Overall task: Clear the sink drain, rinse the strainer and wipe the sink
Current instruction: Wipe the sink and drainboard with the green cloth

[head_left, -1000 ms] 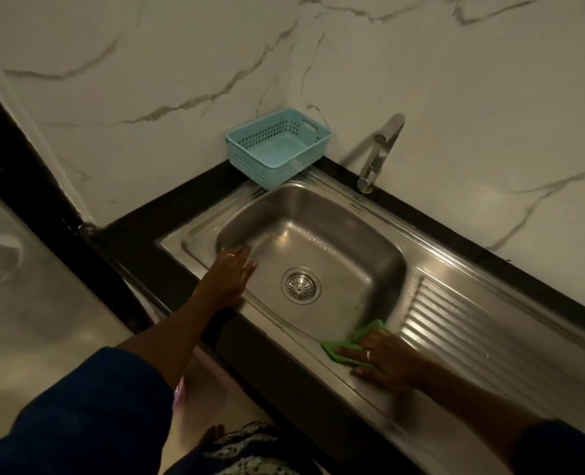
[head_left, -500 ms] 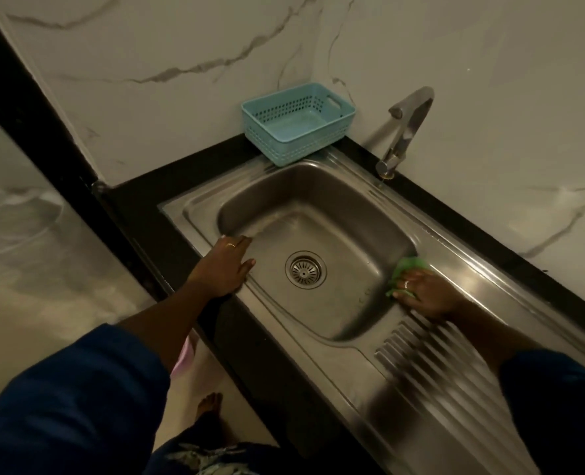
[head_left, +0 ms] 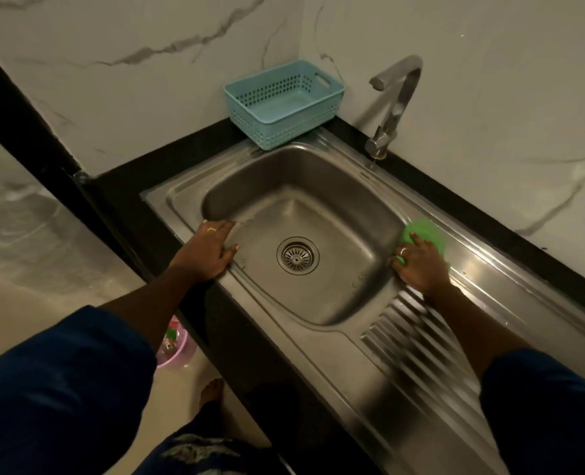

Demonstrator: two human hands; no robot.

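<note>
While left hand (head_left: 208, 252) lies flat, green cloth (head_left: 423, 234) under right hand's (head_left: 419, 265) spread fingers (head_left: 415, 238).

Person, head-cam view, two bare forearms showing. Left hand (head_left: 208, 252): gold-coloured ring on one of the fingers (head_left: 211, 230). Right hand (head_left: 419, 265): silver-coloured ring (head_left: 403, 250) on one finger. Both arms wear dark navy blue sleeves; left sleeve (head_left: 61, 382) wide and loose, ending partway up the forearm, right sleeve (head_left: 541, 406) ending about the same place. Lower down, dark garment (head_left: 195, 450) with a pale grey pattern, blurry. One bare foot (head_left: 212, 392) visible, no shoe.
</note>
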